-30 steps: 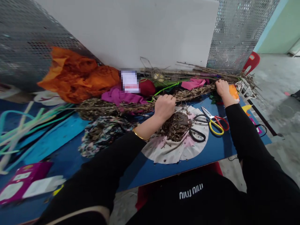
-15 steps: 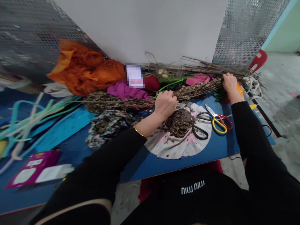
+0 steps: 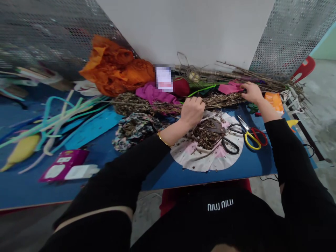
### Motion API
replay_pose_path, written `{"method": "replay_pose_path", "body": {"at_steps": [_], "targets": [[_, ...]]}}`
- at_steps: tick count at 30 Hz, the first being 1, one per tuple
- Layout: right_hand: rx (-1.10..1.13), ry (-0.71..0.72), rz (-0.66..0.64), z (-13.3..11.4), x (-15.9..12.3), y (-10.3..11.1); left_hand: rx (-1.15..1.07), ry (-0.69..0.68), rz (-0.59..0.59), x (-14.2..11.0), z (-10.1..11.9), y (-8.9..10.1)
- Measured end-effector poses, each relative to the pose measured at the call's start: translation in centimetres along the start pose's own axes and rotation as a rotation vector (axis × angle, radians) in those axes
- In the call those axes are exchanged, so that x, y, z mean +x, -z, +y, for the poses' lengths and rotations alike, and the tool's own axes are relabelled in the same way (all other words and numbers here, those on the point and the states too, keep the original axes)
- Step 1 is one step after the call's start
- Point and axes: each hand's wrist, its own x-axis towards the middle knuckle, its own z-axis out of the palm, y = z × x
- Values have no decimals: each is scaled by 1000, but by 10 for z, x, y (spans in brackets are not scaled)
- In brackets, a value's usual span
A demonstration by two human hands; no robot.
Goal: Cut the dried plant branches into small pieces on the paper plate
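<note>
A long bundle of dried plant stalks (image 3: 223, 101) with withered leaves lies across the table. My left hand (image 3: 193, 110) is closed around it near the middle, fingers curled over the top. At the bundle's right end my right hand (image 3: 252, 92) is bent and closed on the stalks, its fingertips partly hidden. Below my left hand, a round whitish cloth (image 3: 186, 161) carries a heap of crumbled dry plant bits (image 3: 206, 138). Black-handled scissors (image 3: 231, 147) rest partly on that cloth. Red-and-yellow-handled scissors (image 3: 253, 138) lie to their right on the blue table.
Behind the stalks are orange crumpled material (image 3: 118, 75), magenta cloth (image 3: 153, 93), pink cloth (image 3: 229, 88) and thin twigs (image 3: 236, 71). To the left lie a patterned cloth (image 3: 131, 131), pale green strips (image 3: 52, 120) and a purple packet (image 3: 70, 162). A white panel (image 3: 189, 31) stands behind.
The view has turned slightly left. My right hand has moved left relative to the table, towards my left hand. My left hand keeps its hold on the stalks.
</note>
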Motion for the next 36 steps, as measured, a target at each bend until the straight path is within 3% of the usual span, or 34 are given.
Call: {"method": "replay_pose_path", "body": {"at_steps": [3, 7, 14, 21, 29, 36], "targets": [[3, 217, 5, -35, 7, 2, -7, -3, 4, -1, 1, 0], [-150, 293, -46, -57, 7, -1, -6, 3, 3, -3, 2, 1], [-237, 167, 54, -51, 4, 16, -37, 15, -2, -9, 3, 3], [-292, 97, 66, -50, 0, 36, -27, 21, 33, -8, 1, 8], [-310, 11, 81, -40, -1, 37, -36, 6, 53, -10, 2, 9], [-303, -56, 16, -27, -1, 34, -6, 11, 43, -13, -1, 3]]}}
